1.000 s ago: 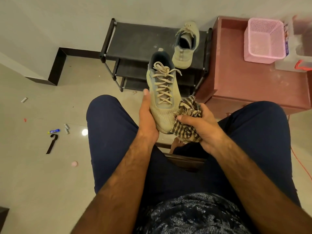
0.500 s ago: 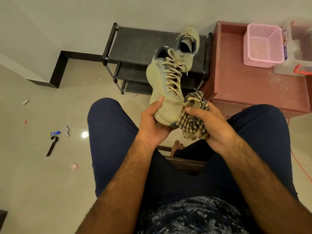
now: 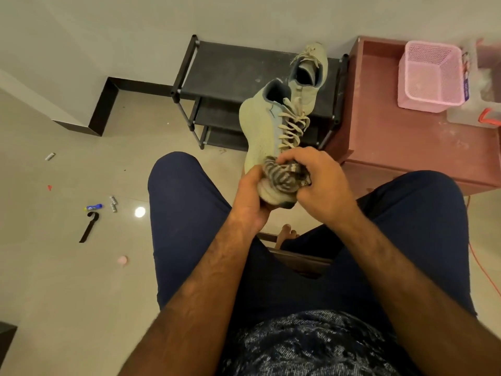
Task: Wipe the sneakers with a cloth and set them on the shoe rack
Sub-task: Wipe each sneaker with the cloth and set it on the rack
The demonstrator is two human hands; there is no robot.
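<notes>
One sneaker [image 3: 309,74] stands on the far shoe rack [image 3: 230,71]; second sneaker [image 3: 267,131], toe gripped by left hand [image 3: 250,196], apparently under wiping with cloth [image 3: 284,176] clutched in right hand [image 3: 320,183]; racking outstanding.

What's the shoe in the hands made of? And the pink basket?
The held sneaker looks like soft, matte knitted fabric: a fine speckled weave shows on its side. The pink basket seems to be hard plastic: its walls are a moulded grid of tiny holes.
</notes>
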